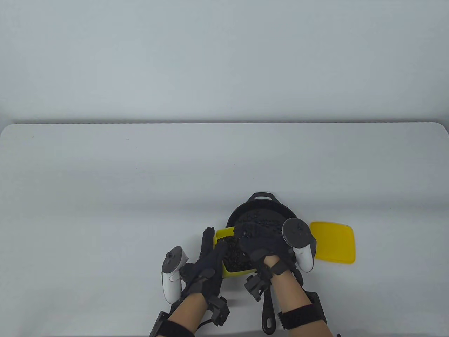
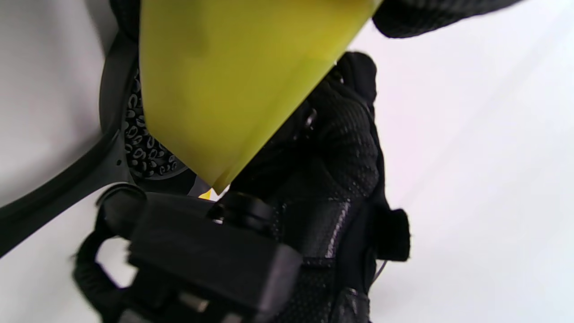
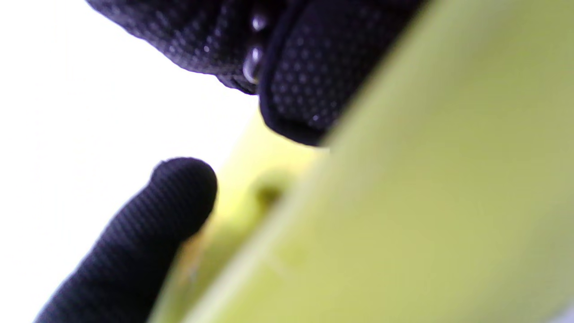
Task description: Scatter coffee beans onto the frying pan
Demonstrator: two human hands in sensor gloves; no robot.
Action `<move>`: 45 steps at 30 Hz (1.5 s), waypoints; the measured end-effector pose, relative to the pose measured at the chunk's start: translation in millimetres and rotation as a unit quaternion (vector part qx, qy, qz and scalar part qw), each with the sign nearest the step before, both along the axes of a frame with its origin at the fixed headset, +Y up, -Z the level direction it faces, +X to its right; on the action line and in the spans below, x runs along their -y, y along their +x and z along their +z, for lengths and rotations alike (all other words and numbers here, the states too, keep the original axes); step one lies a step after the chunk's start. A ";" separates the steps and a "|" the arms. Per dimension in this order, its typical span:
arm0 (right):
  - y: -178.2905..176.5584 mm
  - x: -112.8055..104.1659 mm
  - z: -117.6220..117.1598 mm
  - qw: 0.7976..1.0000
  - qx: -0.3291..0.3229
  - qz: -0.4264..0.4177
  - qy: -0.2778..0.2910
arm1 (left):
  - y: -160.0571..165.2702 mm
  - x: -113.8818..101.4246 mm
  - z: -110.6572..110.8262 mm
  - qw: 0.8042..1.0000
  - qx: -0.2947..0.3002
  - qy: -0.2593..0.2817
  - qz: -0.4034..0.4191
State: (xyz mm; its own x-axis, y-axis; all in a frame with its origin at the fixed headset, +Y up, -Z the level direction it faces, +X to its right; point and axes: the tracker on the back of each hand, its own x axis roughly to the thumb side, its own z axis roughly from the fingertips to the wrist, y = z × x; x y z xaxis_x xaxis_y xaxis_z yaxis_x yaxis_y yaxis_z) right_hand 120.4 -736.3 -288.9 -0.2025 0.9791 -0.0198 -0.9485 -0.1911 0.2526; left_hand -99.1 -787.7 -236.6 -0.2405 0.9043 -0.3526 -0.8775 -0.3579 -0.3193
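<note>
A black frying pan [image 1: 242, 210] sits near the table's front edge, its long handle [image 1: 269, 312] pointing toward me. Coffee beans [image 1: 263, 223] lie scattered in it. My left hand [image 1: 212, 242] grips the left side of a yellow container [image 1: 224, 233] full of coffee beans [image 1: 233, 258], just left of the pan. In the left wrist view the container's underside [image 2: 224, 80] is over the pan's rim [image 2: 112, 89] and beans [image 2: 143, 152]. My right hand [image 1: 252, 238] hovers over the container's right part and the pan's near edge; its fingertips are hidden. The right wrist view shows gloved fingers [image 3: 305, 80] against the yellow wall [image 3: 426, 202].
A flat yellow lid [image 1: 333, 242] lies on the table just right of the pan. The white table [image 1: 140, 175] stretches far back and to both sides.
</note>
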 end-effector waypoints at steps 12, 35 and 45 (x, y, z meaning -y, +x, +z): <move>50.3 2.9 -2.0 0.994 0.109 -0.007 0.003 | -20.5 3.0 -6.5 0.999 -0.049 -0.004 0.009; 73.4 11.2 -12.5 0.934 0.124 0.334 0.002 | -25.4 2.1 -7.1 0.998 -0.059 0.011 0.000; 73.0 8.5 -8.4 0.968 0.107 0.221 0.040 | -26.1 2.3 -7.2 0.998 -0.060 0.015 -0.004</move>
